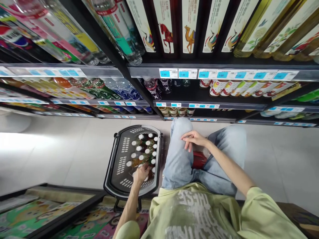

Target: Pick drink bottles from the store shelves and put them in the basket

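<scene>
- The white-capped drink bottles (pixel 135 162) stand close together in the grey shopping basket (pixel 124 146), bunched towards its right side, beside your left knee.
- Your left hand (pixel 141 173) is down among the bottles at the near end, fingers drawn in close to the caps; you cannot tell from here whether they grip one.
- Your right hand (pixel 193 137) is empty, fingers loosely spread and slightly curled, over your left knee.
- Expect each bottle to be smooth and, if full as it looks, fairly weighty for its size. Whether it is glass or plastic is not clear, so treat it as breakable.
- Your surest hold should be the neck just below the cap, where fingertips fit between neighbours; the body looks slicker and is crowded in.
- The loaded basket is likely heavy, with its weight off to one side; its slotted wall looks stiff, and the black handle (pixel 115 159) lies down along the rim.
- It sits on pale, smooth floor tiles (pixel 82 152) that could let it slide.
- Ahead of you, the drinks shelf (pixel 147 72) carries tall bottles and price labels (pixel 168 73); printed packs (pixel 32 215) lie behind at lower left, leaving a narrow aisle.
</scene>
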A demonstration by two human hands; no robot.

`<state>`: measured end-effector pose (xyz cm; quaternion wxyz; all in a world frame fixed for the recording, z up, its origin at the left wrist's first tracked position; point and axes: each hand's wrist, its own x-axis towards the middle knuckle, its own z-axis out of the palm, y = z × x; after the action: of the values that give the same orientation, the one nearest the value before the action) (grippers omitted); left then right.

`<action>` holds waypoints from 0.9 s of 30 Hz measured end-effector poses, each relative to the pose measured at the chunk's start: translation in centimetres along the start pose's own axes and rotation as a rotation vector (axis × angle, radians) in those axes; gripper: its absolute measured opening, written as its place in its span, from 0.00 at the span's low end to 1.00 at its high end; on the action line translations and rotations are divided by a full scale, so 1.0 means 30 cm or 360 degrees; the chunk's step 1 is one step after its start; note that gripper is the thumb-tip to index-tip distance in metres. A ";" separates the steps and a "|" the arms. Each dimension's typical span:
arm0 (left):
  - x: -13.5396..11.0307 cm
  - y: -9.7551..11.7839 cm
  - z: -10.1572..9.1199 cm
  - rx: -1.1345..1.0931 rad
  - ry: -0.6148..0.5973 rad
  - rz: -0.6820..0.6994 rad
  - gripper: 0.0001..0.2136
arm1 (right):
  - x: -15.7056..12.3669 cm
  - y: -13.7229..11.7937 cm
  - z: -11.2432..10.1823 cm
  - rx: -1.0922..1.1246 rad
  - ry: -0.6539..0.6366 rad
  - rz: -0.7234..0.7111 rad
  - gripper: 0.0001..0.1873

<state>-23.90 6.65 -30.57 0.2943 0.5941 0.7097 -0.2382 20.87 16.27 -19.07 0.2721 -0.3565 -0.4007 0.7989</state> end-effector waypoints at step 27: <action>-0.197 0.920 -0.447 -0.0128 0.1160 0.0791 0.42 | 0.072 0.085 -0.077 -0.0328 0.0307 -0.0212 0.15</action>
<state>2.14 16.70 -16.53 0.0960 0.7800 0.6113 0.0926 21.01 17.50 -22.94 0.3237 -0.4303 -0.4752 0.6958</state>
